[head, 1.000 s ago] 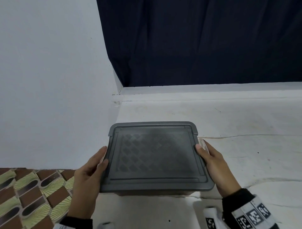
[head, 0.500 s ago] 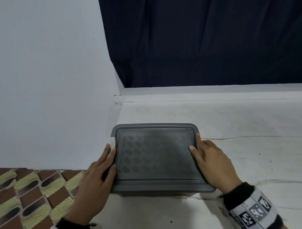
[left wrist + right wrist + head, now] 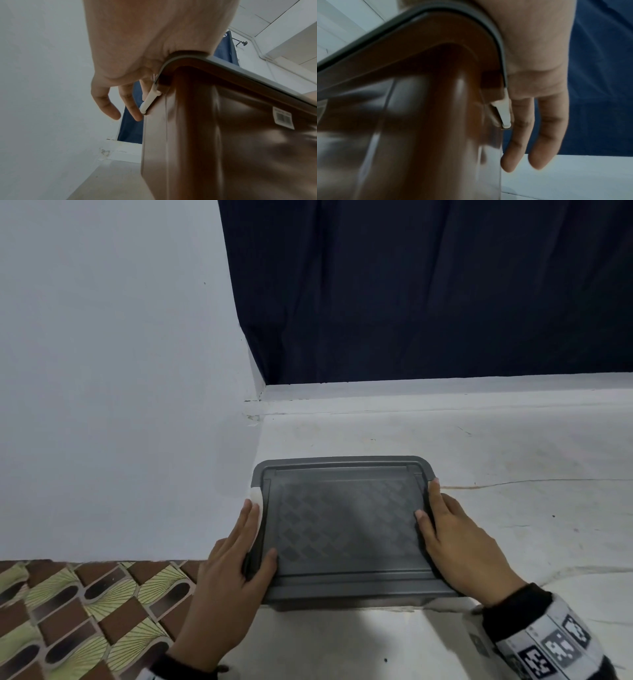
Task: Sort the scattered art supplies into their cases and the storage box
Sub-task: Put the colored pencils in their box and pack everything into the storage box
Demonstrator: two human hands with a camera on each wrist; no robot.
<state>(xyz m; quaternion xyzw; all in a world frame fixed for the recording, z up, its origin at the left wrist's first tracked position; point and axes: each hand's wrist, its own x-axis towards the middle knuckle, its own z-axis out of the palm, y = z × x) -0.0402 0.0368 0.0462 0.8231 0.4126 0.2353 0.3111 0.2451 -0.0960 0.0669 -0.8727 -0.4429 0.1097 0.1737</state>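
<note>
A storage box (image 3: 342,529) with a grey lid (image 3: 346,470) sits on a white table (image 3: 513,460), near the corner of a white wall (image 3: 113,371) and a dark curtain (image 3: 428,285). The left hand (image 3: 236,566) lies along the box's left edge, fingers straight against a white latch (image 3: 256,498). The right hand (image 3: 459,542) lies flat along the right edge, its fingers straight and relaxed beside the latch there.

Brown storage box (image 3: 342,606) (translucent), grey lid (image 3: 342,525) on, upright
</note>
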